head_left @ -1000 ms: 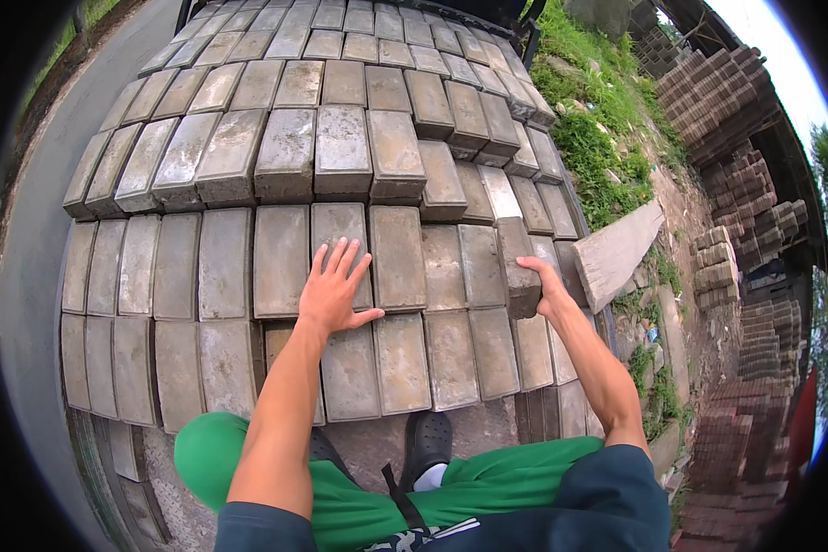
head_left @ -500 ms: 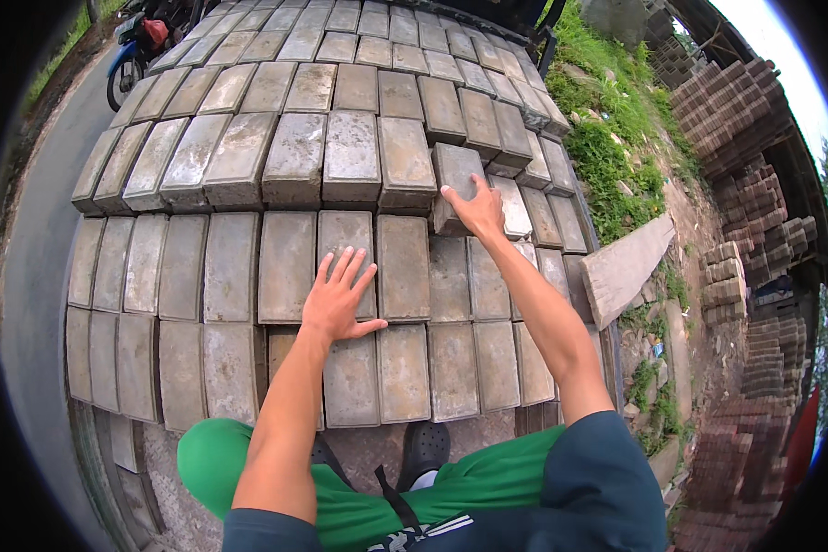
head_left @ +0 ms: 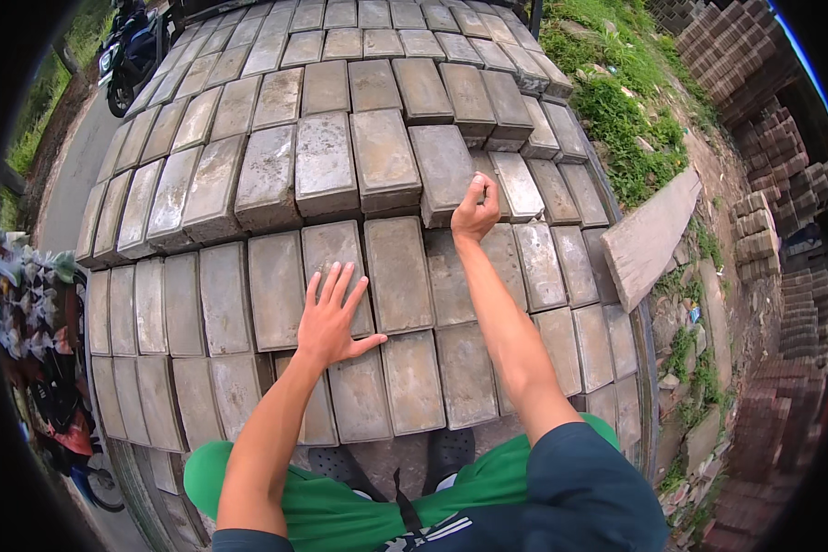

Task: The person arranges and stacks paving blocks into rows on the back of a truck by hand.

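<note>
My left hand (head_left: 331, 315) lies with its fingers spread on a grey concrete paving block (head_left: 331, 248), and its thumb reaches toward the neighbouring block (head_left: 397, 274). Farther right, my right hand (head_left: 476, 210) is curled into a fist with nothing visible in it. It rests against the near right corner of another grey paving block (head_left: 446, 164). That block sits at the right end of a raised row, beside a block with a stained, pale top (head_left: 386, 158). To the right of my fist lies a whitish block (head_left: 519, 186) at a lower level.
Rows of paving blocks rise in steps away from me. A grey plank (head_left: 651, 237) leans along the right side, near grass (head_left: 607, 120). Stacked brown blocks (head_left: 741, 55) stand farther right. A road (head_left: 64, 198) and a motorcycle (head_left: 131, 57) are on the left.
My right hand has gone from spread fingers on the block's top to a fist at its near corner. The block has shifted away and left, against its neighbour. My left hand stays flat.
</note>
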Motion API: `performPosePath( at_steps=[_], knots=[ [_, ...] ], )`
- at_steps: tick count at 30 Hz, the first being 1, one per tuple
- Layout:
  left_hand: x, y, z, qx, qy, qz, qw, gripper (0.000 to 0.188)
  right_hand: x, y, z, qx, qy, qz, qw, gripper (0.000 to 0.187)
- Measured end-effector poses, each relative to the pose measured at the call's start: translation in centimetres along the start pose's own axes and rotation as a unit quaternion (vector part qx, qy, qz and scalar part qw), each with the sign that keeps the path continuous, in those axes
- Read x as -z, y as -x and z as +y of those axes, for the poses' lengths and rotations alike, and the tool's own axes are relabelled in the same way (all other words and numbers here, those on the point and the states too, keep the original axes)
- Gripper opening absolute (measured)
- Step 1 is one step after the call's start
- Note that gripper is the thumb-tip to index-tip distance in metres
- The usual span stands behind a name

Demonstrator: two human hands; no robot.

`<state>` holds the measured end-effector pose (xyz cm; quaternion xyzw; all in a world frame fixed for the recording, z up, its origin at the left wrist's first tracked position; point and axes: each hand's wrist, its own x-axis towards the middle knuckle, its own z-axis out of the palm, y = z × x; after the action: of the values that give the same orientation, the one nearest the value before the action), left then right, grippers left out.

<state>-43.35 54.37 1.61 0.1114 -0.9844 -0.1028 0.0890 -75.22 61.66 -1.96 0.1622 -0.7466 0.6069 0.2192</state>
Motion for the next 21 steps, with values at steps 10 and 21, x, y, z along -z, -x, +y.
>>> performPosePath(
  at_steps=[10, 21],
  knots=[
    [0.0, -0.4, 0.6, 0.007, 0.011, -0.038, 0.999, 0.101, -3.5, -1.3, 1.4, 0.066, 0.053, 0.041, 0.996, 0.028],
    [-0.1, -0.4, 0.0, 0.002, -0.005, -0.023, 1.0, 0.102, 1.8, 2.3, 5.3, 0.022, 0.029, -0.204, 0.978, 0.115]
  ],
)
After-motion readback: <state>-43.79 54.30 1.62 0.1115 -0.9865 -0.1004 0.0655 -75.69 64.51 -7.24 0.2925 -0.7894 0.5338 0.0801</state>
